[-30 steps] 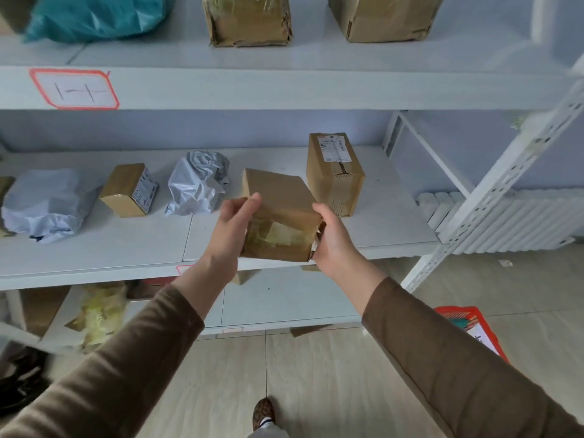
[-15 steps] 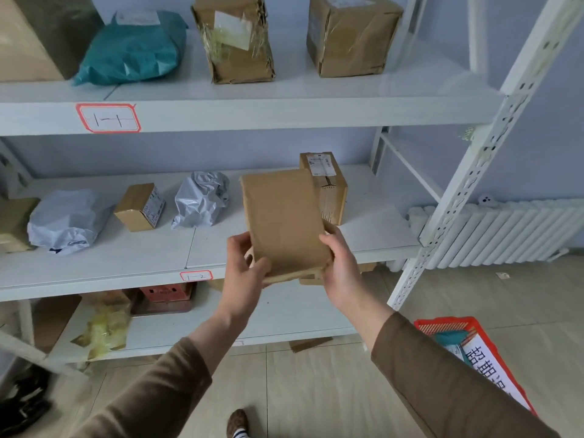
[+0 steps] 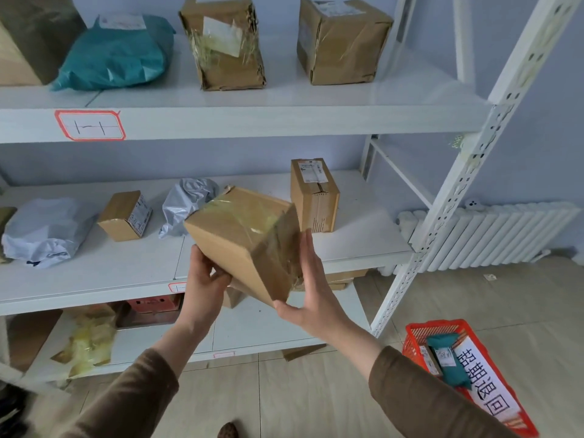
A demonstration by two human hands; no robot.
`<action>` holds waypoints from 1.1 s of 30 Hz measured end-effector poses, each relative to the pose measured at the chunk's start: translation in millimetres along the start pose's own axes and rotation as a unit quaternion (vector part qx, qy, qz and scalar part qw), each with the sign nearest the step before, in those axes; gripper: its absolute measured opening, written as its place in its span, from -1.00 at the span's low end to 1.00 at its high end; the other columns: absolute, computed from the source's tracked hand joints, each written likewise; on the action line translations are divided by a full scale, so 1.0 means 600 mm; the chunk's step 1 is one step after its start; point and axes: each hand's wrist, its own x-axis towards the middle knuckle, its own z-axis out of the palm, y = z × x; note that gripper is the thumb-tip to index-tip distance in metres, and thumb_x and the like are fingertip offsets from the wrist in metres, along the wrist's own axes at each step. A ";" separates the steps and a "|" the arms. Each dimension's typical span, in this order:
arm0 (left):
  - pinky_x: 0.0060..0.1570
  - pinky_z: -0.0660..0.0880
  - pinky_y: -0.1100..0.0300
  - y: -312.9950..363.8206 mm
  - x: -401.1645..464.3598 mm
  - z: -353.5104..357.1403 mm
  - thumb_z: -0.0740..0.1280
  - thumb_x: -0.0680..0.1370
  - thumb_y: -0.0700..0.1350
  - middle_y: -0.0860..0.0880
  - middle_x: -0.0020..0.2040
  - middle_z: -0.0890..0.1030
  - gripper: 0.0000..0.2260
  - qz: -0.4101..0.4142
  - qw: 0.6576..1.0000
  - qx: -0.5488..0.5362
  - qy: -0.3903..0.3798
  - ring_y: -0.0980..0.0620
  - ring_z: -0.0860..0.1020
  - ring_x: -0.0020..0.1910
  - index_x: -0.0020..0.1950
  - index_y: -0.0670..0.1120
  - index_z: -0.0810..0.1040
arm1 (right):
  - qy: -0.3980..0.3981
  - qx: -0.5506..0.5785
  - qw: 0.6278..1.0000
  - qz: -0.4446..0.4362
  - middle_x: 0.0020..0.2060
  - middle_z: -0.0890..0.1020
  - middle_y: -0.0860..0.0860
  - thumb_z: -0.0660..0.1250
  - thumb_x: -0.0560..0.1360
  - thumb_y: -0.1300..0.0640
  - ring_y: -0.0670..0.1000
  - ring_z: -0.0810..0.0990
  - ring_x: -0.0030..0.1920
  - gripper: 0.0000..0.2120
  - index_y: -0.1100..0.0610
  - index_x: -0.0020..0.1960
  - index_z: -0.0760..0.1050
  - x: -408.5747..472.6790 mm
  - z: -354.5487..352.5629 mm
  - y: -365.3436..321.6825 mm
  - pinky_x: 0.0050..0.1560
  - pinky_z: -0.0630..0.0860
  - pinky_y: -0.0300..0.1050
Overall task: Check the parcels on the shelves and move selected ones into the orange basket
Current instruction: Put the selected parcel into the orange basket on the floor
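Note:
A taped brown cardboard box (image 3: 243, 235) is held tilted in the air in front of the middle shelf (image 3: 363, 248). My left hand (image 3: 205, 279) grips its lower left edge. My right hand (image 3: 313, 295) lies flat against its right end and cups its bottom corner. The orange basket (image 3: 420, 336) stands on the floor at the lower right, with a teal parcel (image 3: 448, 358) and a small box inside, plus a white sign with black characters.
The middle shelf carries a tall labelled box (image 3: 313, 197), a grey bag (image 3: 186, 203), a small box (image 3: 126, 216) and a white bag (image 3: 44, 229). The top shelf holds a teal bag (image 3: 117, 55) and two boxes. A white radiator (image 3: 493, 235) and shelf upright (image 3: 458, 184) stand to the right.
The box has been turned from upright to tilted, its taped face now up. My right hand shifted to its right end. The view tipped upward, showing more of the basket.

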 end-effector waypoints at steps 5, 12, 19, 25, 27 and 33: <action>0.29 0.56 -0.03 0.001 0.014 0.006 0.28 0.56 -0.49 -0.09 0.19 0.53 -0.48 0.104 0.992 0.065 -0.030 -0.07 0.55 0.18 0.40 -0.03 0.35 | -0.015 -0.038 0.999 0.024 0.61 -0.28 -0.30 0.52 0.45 -0.04 -0.28 -0.17 0.60 0.21 -0.05 0.62 -0.43 0.013 -0.018 0.028 0.47 -0.05 -0.46; 0.47 0.31 0.02 -0.004 0.042 0.014 0.40 0.40 0.28 0.13 0.36 0.28 -0.12 0.018 0.994 0.083 -0.064 0.05 0.35 0.42 0.64 0.16 0.09 | 0.008 0.038 0.996 0.086 0.59 -0.05 -0.25 0.56 0.37 -0.25 -0.22 -0.04 0.58 0.21 -0.28 0.60 -0.34 0.049 -0.011 0.023 0.53 0.10 -0.11; 0.47 0.36 -0.14 -0.019 0.073 0.021 0.34 0.51 0.37 0.05 0.60 0.35 -0.20 -0.107 0.968 -0.121 -0.190 0.02 0.40 0.53 0.66 0.18 0.11 | 0.055 0.079 0.991 0.096 0.57 0.20 -0.16 0.49 0.42 -0.28 -0.17 0.11 0.56 0.06 -0.23 0.65 -0.16 0.093 0.017 -0.024 0.49 0.19 -0.17; 0.24 0.54 -0.21 -0.024 0.082 -0.004 0.12 0.63 0.26 -0.22 0.28 0.64 -0.45 -0.249 0.876 -0.397 -0.111 -0.22 0.66 0.17 0.32 -0.08 0.66 | 0.060 0.251 0.954 0.150 0.39 0.40 -0.29 0.25 0.66 -0.07 -0.47 0.41 0.31 -0.38 -0.18 0.64 0.06 0.122 0.016 -0.019 0.19 0.44 -0.48; 0.39 0.41 -0.27 -0.034 0.087 -0.009 0.12 0.62 0.31 -0.23 0.40 0.56 -0.39 -0.254 0.859 -0.428 -0.117 -0.25 0.60 0.28 0.45 -0.07 0.56 | 0.058 0.315 0.918 0.233 0.38 0.42 -0.25 0.39 0.58 -0.11 -0.29 0.55 0.22 -0.25 -0.16 0.64 0.07 0.127 0.022 -0.007 0.15 0.56 -0.28; 0.49 0.24 -0.28 -0.055 0.107 -0.015 0.12 0.65 0.27 -0.23 0.44 0.52 -0.42 -0.275 0.858 -0.416 -0.119 -0.27 0.48 0.38 0.52 -0.06 0.47 | -0.053 0.512 0.768 0.381 0.24 0.70 0.00 0.52 0.41 -0.25 0.12 0.63 0.31 -0.43 -0.08 0.35 0.58 0.127 0.043 0.015 0.37 0.41 0.44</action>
